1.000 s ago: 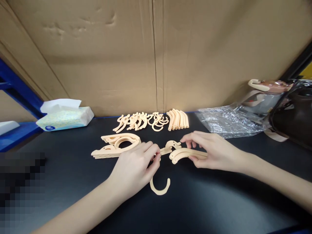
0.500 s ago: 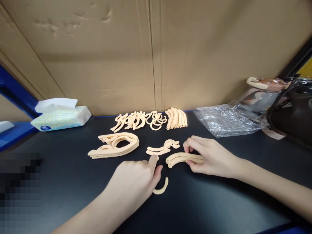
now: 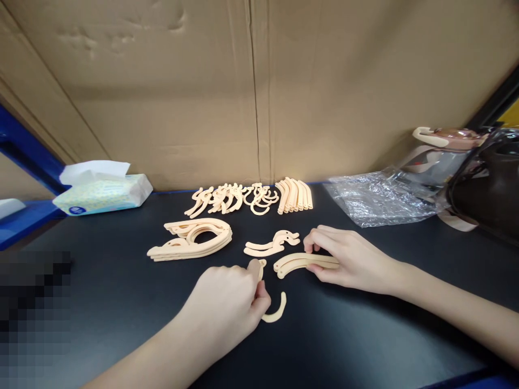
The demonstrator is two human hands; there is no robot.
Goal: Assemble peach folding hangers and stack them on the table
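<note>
My left hand (image 3: 229,305) is closed in a pinch on a cream plastic C-shaped hook (image 3: 275,312) low on the black table (image 3: 121,302). My right hand (image 3: 348,258) grips the right end of a pair of curved cream arm pieces (image 3: 298,262) lying flat. Between and just behind the hands lies a small wavy cream piece (image 3: 271,244), touched by neither hand. A stack of larger cream hanger bodies (image 3: 192,239) sits to the left.
Rows of small cream parts (image 3: 231,200) and curved arms (image 3: 295,195) line the back by the cardboard wall (image 3: 259,92). A tissue pack (image 3: 101,192) is at left; crumpled clear plastic (image 3: 377,200), a lidded jar (image 3: 441,151) and a dark bag (image 3: 490,183) at right.
My left hand let go of the wavy piece, dropped toward me and pinched the C-shaped hook, tilting it up. My right hand and its curved pieces slid slightly left.
</note>
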